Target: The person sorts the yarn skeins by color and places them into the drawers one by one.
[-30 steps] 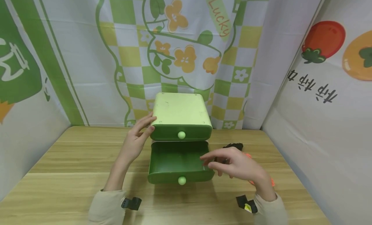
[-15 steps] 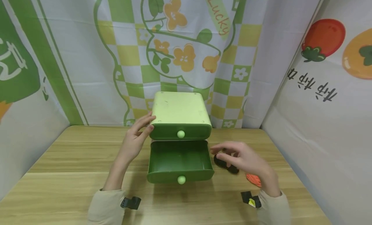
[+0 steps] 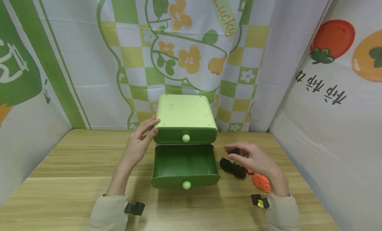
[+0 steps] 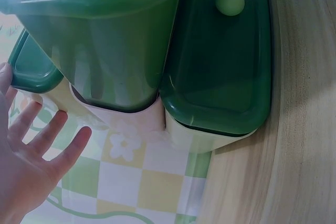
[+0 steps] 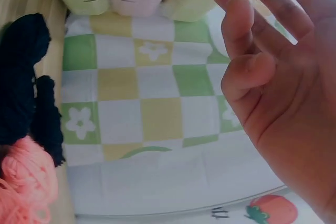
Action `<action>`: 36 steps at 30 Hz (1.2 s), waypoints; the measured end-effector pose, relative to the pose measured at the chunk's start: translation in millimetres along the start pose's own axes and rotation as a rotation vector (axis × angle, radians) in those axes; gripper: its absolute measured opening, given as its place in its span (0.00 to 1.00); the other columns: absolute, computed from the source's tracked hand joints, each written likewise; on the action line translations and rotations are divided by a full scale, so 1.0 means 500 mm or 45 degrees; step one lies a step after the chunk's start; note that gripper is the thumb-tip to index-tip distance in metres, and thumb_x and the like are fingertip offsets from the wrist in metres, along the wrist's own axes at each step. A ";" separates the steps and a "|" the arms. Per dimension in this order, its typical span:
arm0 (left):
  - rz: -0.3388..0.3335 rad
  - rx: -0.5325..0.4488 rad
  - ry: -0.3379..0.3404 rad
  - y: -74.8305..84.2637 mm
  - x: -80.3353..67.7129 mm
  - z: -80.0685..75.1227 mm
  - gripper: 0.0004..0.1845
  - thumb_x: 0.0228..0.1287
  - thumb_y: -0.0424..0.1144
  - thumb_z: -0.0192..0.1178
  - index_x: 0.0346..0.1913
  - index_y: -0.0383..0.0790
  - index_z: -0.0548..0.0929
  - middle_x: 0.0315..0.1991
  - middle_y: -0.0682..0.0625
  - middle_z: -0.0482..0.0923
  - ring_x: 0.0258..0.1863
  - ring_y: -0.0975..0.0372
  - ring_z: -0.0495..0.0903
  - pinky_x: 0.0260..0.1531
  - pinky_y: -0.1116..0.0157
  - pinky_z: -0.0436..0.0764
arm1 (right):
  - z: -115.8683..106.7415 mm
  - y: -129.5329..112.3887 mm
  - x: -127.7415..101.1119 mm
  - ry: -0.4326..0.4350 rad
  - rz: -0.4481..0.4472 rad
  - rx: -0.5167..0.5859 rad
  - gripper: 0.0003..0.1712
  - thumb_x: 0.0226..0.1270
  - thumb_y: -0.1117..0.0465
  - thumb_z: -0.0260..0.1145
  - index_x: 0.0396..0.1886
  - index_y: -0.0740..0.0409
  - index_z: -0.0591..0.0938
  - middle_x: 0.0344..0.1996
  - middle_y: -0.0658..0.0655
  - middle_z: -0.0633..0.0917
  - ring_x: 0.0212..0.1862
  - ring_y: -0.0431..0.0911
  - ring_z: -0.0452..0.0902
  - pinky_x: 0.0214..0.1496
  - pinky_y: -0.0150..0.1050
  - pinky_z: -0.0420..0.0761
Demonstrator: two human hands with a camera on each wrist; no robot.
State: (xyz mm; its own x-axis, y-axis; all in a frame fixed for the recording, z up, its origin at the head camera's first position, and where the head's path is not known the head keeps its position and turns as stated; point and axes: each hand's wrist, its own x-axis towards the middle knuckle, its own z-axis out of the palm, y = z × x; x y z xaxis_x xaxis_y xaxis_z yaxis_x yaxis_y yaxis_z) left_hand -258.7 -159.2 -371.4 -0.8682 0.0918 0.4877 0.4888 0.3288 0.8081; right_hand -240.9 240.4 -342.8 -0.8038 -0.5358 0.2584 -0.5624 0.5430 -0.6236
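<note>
Green plastic fills my head view: my left hand (image 3: 138, 145) rests with straight fingers against the drawer box (image 3: 185, 116), its bottom drawer (image 3: 185, 166) pulled out, while my right hand (image 3: 255, 159) hovers with loose, empty fingers over black yarn (image 3: 233, 168) and orange yarn (image 3: 261, 182) on the table (image 3: 74, 171). Left wrist shows spread fingers; if that steadying slips, I judge the box could skid. Right wrist shows relaxed fingers above both bundles, which touch, so a careless pinch might drag both.

Your right hand (image 5: 283, 93) hangs with its fingers loosely spread. Black yarn (image 5: 21, 82) lies touching orange yarn (image 5: 26, 187) below.
</note>
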 end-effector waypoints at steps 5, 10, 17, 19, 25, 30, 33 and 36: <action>-0.005 0.010 0.004 -0.003 0.000 -0.001 0.20 0.77 0.45 0.52 0.69 0.57 0.74 0.76 0.61 0.60 0.74 0.59 0.63 0.54 0.68 0.75 | 0.005 0.016 0.003 0.000 0.039 0.048 0.17 0.72 0.55 0.64 0.59 0.45 0.81 0.49 0.51 0.86 0.25 0.44 0.78 0.25 0.36 0.78; -0.015 0.004 -0.006 -0.006 0.000 0.000 0.21 0.77 0.46 0.52 0.69 0.57 0.73 0.76 0.61 0.59 0.72 0.57 0.65 0.58 0.54 0.74 | 0.008 0.025 0.003 0.013 0.054 0.006 0.20 0.70 0.53 0.66 0.60 0.44 0.81 0.51 0.51 0.85 0.25 0.40 0.77 0.26 0.35 0.77; -0.016 -0.009 -0.006 -0.005 0.000 0.000 0.20 0.77 0.46 0.52 0.69 0.58 0.73 0.76 0.62 0.59 0.73 0.58 0.63 0.59 0.50 0.73 | 0.016 0.053 0.006 0.043 0.066 -0.068 0.23 0.65 0.54 0.71 0.60 0.44 0.81 0.53 0.50 0.84 0.25 0.39 0.73 0.26 0.33 0.74; -0.013 -0.012 -0.006 -0.005 0.001 0.000 0.20 0.77 0.46 0.52 0.69 0.58 0.73 0.76 0.62 0.59 0.74 0.59 0.62 0.59 0.50 0.73 | 0.019 0.065 0.006 0.041 0.084 -0.061 0.24 0.65 0.54 0.71 0.61 0.44 0.81 0.54 0.51 0.84 0.25 0.39 0.72 0.26 0.33 0.74; -0.011 -0.019 -0.010 -0.004 0.001 -0.001 0.20 0.77 0.46 0.52 0.69 0.58 0.73 0.76 0.64 0.59 0.74 0.59 0.61 0.59 0.50 0.72 | 0.027 0.099 0.007 0.020 0.148 0.011 0.25 0.64 0.54 0.72 0.61 0.44 0.81 0.55 0.55 0.84 0.24 0.38 0.72 0.21 0.34 0.74; -0.012 -0.025 -0.012 -0.004 0.002 -0.001 0.20 0.77 0.46 0.52 0.69 0.58 0.73 0.76 0.64 0.59 0.74 0.59 0.61 0.59 0.50 0.72 | 0.034 0.125 0.004 -0.013 0.222 0.079 0.27 0.63 0.51 0.72 0.63 0.44 0.80 0.56 0.57 0.82 0.21 0.38 0.69 0.16 0.38 0.74; -0.018 -0.026 -0.015 -0.005 0.002 -0.001 0.21 0.77 0.45 0.52 0.69 0.57 0.73 0.76 0.64 0.59 0.74 0.59 0.62 0.60 0.50 0.72 | 0.040 0.140 0.002 -0.038 0.236 0.055 0.30 0.63 0.48 0.72 0.65 0.44 0.78 0.58 0.56 0.81 0.20 0.38 0.68 0.18 0.37 0.74; -0.024 -0.033 -0.016 0.001 0.000 -0.001 0.21 0.77 0.43 0.52 0.69 0.52 0.73 0.77 0.61 0.59 0.74 0.57 0.61 0.60 0.49 0.72 | 0.046 0.154 0.002 -0.047 0.202 0.019 0.34 0.62 0.49 0.73 0.67 0.48 0.76 0.58 0.55 0.80 0.21 0.38 0.66 0.22 0.35 0.73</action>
State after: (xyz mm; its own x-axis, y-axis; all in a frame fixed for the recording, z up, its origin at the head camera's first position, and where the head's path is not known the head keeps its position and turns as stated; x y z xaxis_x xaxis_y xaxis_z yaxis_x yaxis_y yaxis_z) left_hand -258.4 -159.6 -370.7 -0.8782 0.0972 0.4683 0.4740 0.3064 0.8255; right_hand -280.3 266.7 -407.6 -0.8747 -0.4673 0.1287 -0.4256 0.6134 -0.6653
